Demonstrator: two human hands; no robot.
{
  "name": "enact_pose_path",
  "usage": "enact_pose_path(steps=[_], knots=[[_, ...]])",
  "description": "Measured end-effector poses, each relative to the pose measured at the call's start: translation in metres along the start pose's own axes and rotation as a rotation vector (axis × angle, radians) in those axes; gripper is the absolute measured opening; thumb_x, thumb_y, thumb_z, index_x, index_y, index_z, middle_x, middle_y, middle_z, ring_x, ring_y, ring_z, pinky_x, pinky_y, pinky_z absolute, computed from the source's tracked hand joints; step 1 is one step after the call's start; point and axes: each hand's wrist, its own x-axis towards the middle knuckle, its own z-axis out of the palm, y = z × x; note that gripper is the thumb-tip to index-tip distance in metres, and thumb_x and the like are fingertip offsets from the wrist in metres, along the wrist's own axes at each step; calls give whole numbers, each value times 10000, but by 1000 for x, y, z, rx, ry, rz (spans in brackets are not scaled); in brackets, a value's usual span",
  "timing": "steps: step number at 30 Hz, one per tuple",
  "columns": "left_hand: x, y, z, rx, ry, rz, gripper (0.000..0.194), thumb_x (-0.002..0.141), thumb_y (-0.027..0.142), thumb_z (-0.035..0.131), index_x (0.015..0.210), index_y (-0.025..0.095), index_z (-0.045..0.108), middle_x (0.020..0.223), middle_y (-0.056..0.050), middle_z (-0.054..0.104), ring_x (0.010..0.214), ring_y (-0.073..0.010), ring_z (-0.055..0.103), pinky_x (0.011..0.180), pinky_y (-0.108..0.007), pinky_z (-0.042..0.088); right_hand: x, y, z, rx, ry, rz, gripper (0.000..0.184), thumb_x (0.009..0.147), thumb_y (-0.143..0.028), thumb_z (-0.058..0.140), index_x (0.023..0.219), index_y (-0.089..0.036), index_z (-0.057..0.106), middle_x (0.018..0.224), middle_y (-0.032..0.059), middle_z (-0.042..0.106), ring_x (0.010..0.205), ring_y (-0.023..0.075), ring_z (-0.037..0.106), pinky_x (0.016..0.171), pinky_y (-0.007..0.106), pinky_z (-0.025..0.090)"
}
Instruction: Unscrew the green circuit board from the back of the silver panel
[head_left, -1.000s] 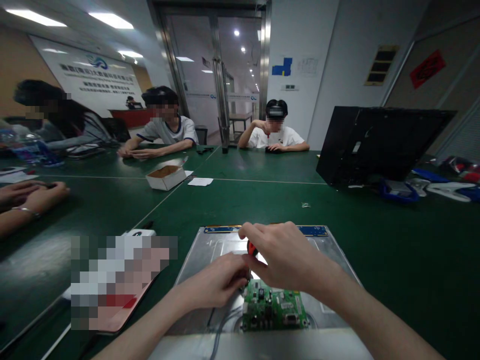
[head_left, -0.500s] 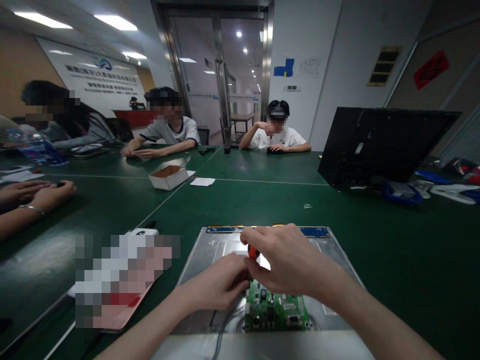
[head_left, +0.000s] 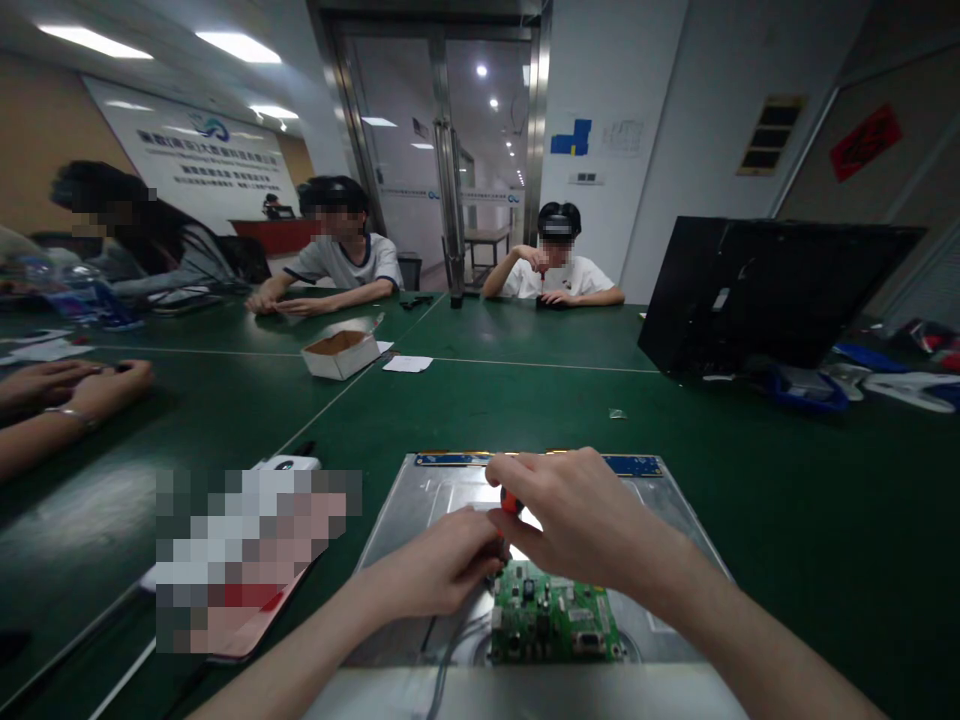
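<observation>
A screwdriver [head_left: 511, 500] with a red and black handle stands roughly upright in my right hand [head_left: 581, 520], whose fingers are closed around its top. My left hand [head_left: 435, 562] is closed beside it, fingertips low near the shaft; what they pinch is hidden. Both hands are over the upper left corner of a green circuit board [head_left: 555, 622]. The board lies on the silver metal back of a flat panel [head_left: 390, 525]. A narrow blue board [head_left: 637, 465] runs along the panel's far edge, and a grey cable [head_left: 444, 665] passes left of the green board.
Left of the panel lie a white device [head_left: 304, 464] and a pink flat item [head_left: 244, 635], partly blurred out. An open white box [head_left: 341, 362], a black monitor [head_left: 772, 300] and a blue tray [head_left: 814, 398] stand farther off. Co-workers sit around the green table [head_left: 525, 410].
The whole view has shifted slightly. My hands keep nearly the same place on the panel, and the red handle looks slightly turned in my right fingers.
</observation>
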Motion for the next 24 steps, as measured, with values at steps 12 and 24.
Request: enact_pose_path(steps=[12, 24], knots=[[-1, 1, -1, 55, 19, -15, 111, 889, 173, 497, 963, 177, 579, 927, -70, 626, 863, -242, 573, 789, -367, 474, -3, -1, 0, 97, -39, 15, 250, 815, -235, 523, 1059, -191, 488, 866, 26, 696, 671, 175, 609, 521, 288, 201], [0, 1, -3, 41, 18, 5, 89, 907, 180, 503, 956, 177, 577, 926, -70, 632, 851, -232, 576, 791, -367, 485, -1, -2, 2, 78, -30, -3, 148, 843, -219, 506, 987, -191, 483, 885, 21, 688, 673, 152, 586, 528, 297, 215]])
